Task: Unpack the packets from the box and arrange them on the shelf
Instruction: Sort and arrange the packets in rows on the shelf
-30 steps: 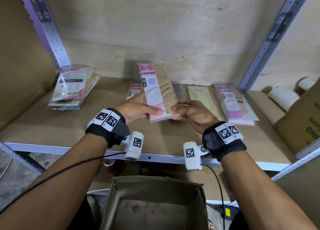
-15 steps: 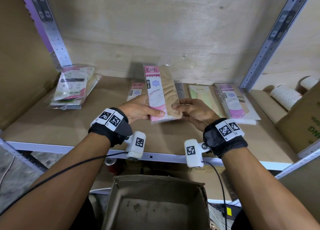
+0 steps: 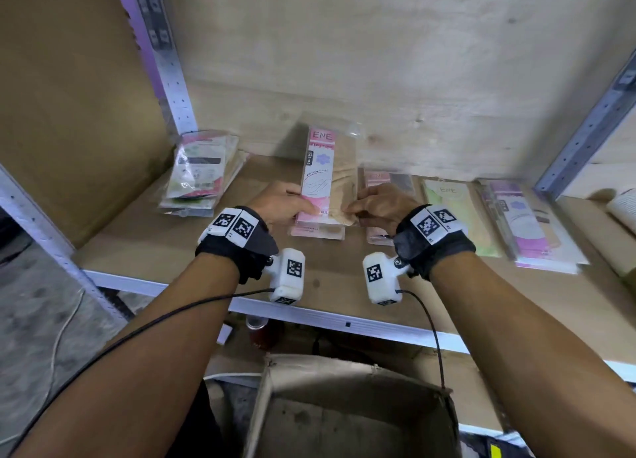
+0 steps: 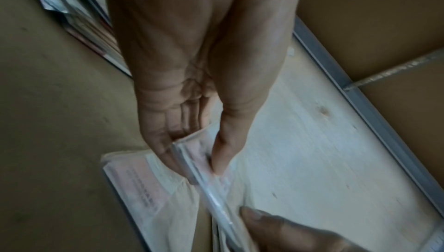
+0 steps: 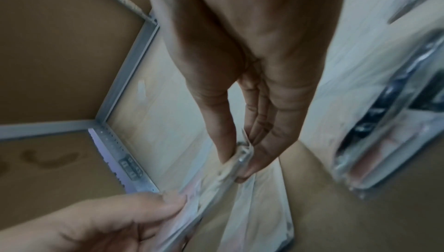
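Where packets (image 3: 531,221) lie, plywood shelf (image 3: 144,247), bare wall (image 3: 395,61)

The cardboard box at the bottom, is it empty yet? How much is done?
Nearly done, it seems. The brown cardboard box shows no packets in the part I can see. Several clear plastic packets already lie in piles on the wooden shelf. Both the left hand and right hand grip one pink-and-beige ENE packet, tilted up above a matching pile, not yet laid flat.
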